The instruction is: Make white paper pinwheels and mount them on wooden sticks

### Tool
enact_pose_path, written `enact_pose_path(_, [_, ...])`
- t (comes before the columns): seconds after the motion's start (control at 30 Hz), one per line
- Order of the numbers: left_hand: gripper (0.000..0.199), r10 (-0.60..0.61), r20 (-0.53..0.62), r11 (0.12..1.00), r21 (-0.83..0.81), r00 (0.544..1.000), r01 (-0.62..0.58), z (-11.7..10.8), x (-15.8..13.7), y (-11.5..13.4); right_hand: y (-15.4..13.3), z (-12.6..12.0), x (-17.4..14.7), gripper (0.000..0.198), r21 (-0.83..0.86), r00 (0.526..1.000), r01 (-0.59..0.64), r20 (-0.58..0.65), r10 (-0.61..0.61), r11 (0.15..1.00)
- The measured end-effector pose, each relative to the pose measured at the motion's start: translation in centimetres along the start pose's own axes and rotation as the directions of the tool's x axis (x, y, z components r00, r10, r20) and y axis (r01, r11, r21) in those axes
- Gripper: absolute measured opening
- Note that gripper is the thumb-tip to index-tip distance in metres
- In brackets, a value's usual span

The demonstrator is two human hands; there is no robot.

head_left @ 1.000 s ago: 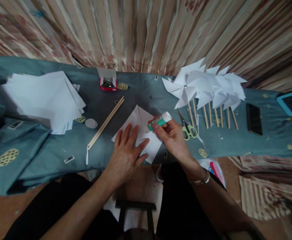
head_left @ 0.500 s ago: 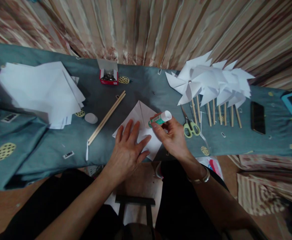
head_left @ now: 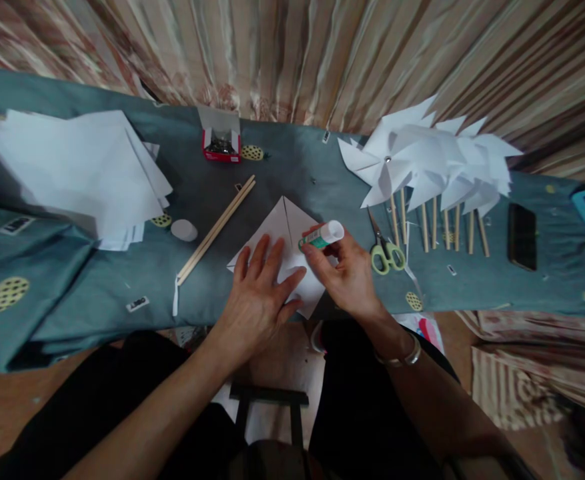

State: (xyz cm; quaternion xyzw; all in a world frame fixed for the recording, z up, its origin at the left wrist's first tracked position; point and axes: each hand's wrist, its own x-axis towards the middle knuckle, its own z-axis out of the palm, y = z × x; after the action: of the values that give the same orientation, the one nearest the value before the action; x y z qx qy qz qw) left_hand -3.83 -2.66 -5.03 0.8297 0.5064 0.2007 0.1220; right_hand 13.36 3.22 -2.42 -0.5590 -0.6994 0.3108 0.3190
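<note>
Gripping a glue stick over creased white paper
Right hand closed round it at the paper's two o'clock; left hand spread flat at seven; scissors lie at three.

The right grip holds a glue stick over white paper, the left grip resting spread upon it.

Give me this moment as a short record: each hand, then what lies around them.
Left hand: fingers spread on a creased white sheet
Right hand: holding a green-and-white glue stick over the sheet; contact unclear
To the left: paper stack, white cap, wooden sticks
Beyond the sheet: open red box
To the right: white pinwheels, green-handled scissors, black phone
Surface: blue-green cloth, pineapple prints
</note>
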Motion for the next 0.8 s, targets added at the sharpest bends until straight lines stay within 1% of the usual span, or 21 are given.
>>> enact_pose_path(0.17, [0.045,-0.016,0.003,1.000,-0.007,1.000,0.016,0.06,0.04,0.09,-0.13,0.05,-0.09,0.027,-0.032,1.000,0.004,0.005,-0.004,0.999])
enact_pose_path(0.4, [0.047,-0.032,0.036,0.999,-0.013,0.999,0.032,-0.10,0.08,0.18,-0.19,0.22,-0.16,0.026,-0.026,1.000,0.013,0.002,-0.013,1.000])
enact_pose_path(0.57, [0.047,-0.028,0.047,1.000,-0.013,0.999,0.028,-0.23,0.11,0.17,-0.50,0.28,-0.20,0.024,-0.030,1.000,0.007,0.025,-0.007,1.000])
enact_pose_path(0.8, [0.047,-0.041,0.074,0.999,-0.031,0.996,0.044,-0.70,0.31,0.34,-0.60,0.50,-0.21,0.023,-0.054,0.999,0.038,0.018,-0.037,0.998])
